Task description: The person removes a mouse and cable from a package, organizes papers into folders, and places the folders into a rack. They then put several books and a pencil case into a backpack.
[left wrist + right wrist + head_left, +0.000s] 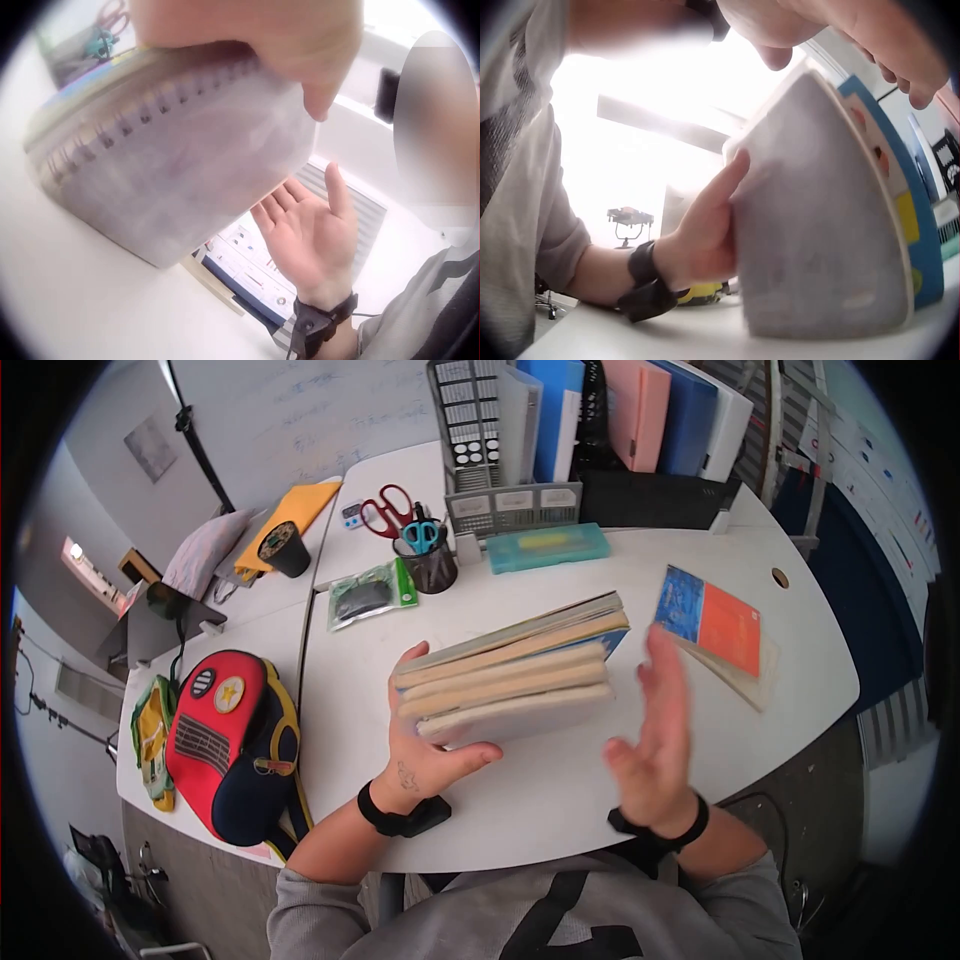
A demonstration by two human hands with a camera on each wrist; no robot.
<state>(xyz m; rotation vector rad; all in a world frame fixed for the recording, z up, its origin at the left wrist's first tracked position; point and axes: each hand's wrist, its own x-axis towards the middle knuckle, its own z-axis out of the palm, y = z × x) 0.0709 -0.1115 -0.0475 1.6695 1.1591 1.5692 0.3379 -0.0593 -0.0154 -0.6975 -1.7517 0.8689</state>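
Note:
A stack of books and notebooks [510,680] stands on edge over the white table, page edges facing up. My left hand [415,755] grips its left end, with the thumb along the near face and the fingers round the far side. The nearest piece is a spiral-bound notebook [180,157] with a pale cover; a blue book [900,187] shows on the stack's far side in the right wrist view. My right hand [655,740] is held up beside the stack's right end, fingers extended and holding nothing. Right of it lies a blue-and-orange book [715,625], its cover slightly raised.
At the back stand a file rack [515,510] with upright binders and a teal case [548,548]. A pen cup [430,565] with scissors and a plastic packet [372,596] sit left of them. A red backpack [225,740] occupies the left side, near a dark pot [285,550].

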